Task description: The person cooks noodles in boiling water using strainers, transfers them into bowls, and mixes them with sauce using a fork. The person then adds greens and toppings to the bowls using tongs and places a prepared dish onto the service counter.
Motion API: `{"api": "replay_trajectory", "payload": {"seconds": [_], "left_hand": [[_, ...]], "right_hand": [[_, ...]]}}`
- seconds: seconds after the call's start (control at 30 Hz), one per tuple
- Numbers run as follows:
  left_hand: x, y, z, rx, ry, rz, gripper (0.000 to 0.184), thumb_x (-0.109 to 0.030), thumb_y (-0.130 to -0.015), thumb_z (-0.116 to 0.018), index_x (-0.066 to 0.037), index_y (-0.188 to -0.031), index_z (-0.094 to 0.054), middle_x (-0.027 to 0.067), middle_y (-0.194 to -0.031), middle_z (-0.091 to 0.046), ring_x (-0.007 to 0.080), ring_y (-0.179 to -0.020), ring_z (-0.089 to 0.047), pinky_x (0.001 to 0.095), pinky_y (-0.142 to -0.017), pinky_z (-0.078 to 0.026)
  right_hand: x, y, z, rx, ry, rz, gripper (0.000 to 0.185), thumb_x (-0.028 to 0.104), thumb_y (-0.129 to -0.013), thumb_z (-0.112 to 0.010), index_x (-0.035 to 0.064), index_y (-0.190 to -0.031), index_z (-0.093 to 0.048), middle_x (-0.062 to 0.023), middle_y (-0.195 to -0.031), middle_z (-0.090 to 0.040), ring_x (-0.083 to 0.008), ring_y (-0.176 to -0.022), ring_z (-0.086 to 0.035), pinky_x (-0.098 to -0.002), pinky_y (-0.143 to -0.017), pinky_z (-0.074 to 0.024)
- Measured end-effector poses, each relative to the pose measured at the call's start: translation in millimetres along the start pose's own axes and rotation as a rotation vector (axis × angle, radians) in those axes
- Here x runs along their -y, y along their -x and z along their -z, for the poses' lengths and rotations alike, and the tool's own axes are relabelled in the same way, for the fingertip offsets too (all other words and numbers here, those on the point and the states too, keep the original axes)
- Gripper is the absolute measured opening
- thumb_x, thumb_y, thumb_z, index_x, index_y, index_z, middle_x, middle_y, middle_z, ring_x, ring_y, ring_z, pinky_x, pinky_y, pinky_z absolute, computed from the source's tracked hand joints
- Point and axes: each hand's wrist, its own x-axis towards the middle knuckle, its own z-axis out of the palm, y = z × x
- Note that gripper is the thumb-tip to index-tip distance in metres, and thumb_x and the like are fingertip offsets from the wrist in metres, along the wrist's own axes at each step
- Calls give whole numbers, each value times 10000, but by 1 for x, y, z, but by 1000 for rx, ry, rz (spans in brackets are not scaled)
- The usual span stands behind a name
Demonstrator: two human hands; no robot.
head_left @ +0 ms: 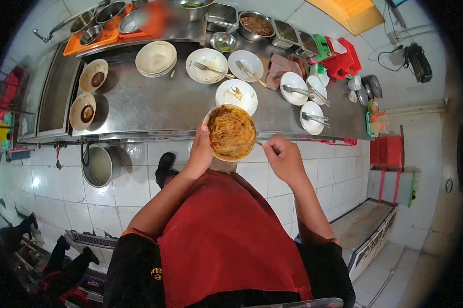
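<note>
Bowl [220, 107] of noodles [232, 133] (orange-brown, sauce-coated) held in front of the red apron [226, 236], at the near edge of the worktop [149, 108]. Its far rim overlaps the near side of a plate [249, 93] in this view; contact between the two cannot be told.

Hands: apart, one on each side of the bowl. Left hand [202, 149] clamped on the bowl's left side, thumb at the rim, other fingers mostly hidden. Right hand [282, 155] to the right of the bowl and slightly nearer the person, closed on the handle of a utensil [259, 143]. Utensil's other end runs to the bowl's right side; its head is hidden, so type not recorded.

Surroundings: the plate just beyond the bowl carries a few noodle scraps. Behind it, two more plates, each with cutlery [214, 70] laid across. Further right, a cluster of small dishes [307, 109] holding forks and spoons, with a brownish cloth [279, 66] beside them. Left part of the worktop: stacked bowls [154, 55] and, near the left end, two sauce bowls [74, 110] with dark contents. Metal containers [221, 23] stand along the back. A pot [117, 163] is on the tiled floor [131, 192], left of the person.
</note>
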Motion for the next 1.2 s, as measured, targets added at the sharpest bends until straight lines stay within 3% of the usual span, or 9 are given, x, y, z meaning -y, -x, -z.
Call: {"api": "replay_trajectory", "payload": {"seconds": [0.07, 0.17, 0.3, 0.47, 0.6, 0.67, 0.8, 0.93, 1.2], "left_hand": [[-4, 3, -1, 12, -68, -57, 616, -471, -1073, -230, -4, -1451, -366, 149, -1387, -483, 220, -1293, -444, 333, -1095, -332], [-15, 3, 7, -29, -25, -76, 635, -484, -1070, -224, 6, -1452, -354, 153, -1400, -469, 224, -1296, -442, 336, -1098, -328], [-21, 5, 7, -10, 8, -51, 638, -490, -1068, -221, 4, -1449, -354, 152, -1393, -472, 222, -1296, -442, 334, -1100, -324], [-11, 4, 6, -77, 44, -55, 641, -503, -1065, -223, 6, -1419, -384, 151, -1366, -490, 219, -1279, -454, 329, -1082, -347], [0, -4, 24, -131, 92, -20, 636, -493, -1067, -235, 19, -1406, -400, 150, -1360, -496, 220, -1264, -470, 329, -1073, -360], [-10, 1, 16, -143, -58, -103, 634, -489, -1068, -237, 17, -1417, -390, 149, -1362, -496, 218, -1265, -472, 327, -1072, -364], [-41, 8, 10, -71, 42, -144, 629, -481, -1069, -245, 4, -1453, -359, 146, -1382, -488, 216, -1285, -463, 327, -1083, -358], [-42, 9, -9, 56, -24, -78, 629, -484, -1068, -243, -4, -1459, -352, 140, -1397, -480, 212, -1295, -455, 327, -1092, -350], [-29, -15, 4, 29, 124, -21, 583, -454, -1076, -222, 4, -1356, -450, 150, -1278, -570, 204, -1179, -566, 334, -1011, -453]], "right_hand": [[12, 3, 2, -40, 739, 225, 158, 144, -888, -613, 34, -783, -568, -123, -691, -632, -272, -610, -626, -421, -561, -471], [47, 8, 25, -65, 846, 137, 133, 160, -863, -602, 48, -799, -573, -171, -718, -646, -382, -701, -638, -505, -616, -487], [35, -24, 1, 14, 681, 153, 110, 125, -855, -581, 35, -792, -585, -178, -721, -649, -393, -721, -636, -491, -627, -483], [-20, -55, -30, 137, 38, 101, 195, 149, -857, -679, 5, -773, -577, -91, -628, -566, -158, -572, -514, -350, -554, -422], [7, -28, -18, 76, 67, 48, 173, 156, -871, -646, 19, -783, -585, -116, -652, -602, -215, -578, -578, -379, -564, -454], [21, -16, -13, 59, 733, 248, 148, 165, -877, -614, 41, -798, -592, -143, -678, -632, -303, -615, -628, -432, -582, -483], [63, -5, 19, -36, 850, 29, 129, 158, -864, -605, 42, -808, -598, -160, -699, -641, -366, -669, -639, -472, -603, -487], [21, -37, -15, 109, 273, 70, 129, 125, -869, -604, 10, -812, -600, -188, -694, -602, -371, -650, -620, -443, -573, -450], [45, -3, 27, -141, 632, 177, 145, 143, -861, -646, 22, -804, -589, -185, -684, -602, -374, -640, -604, -448, -567, -451]]}}
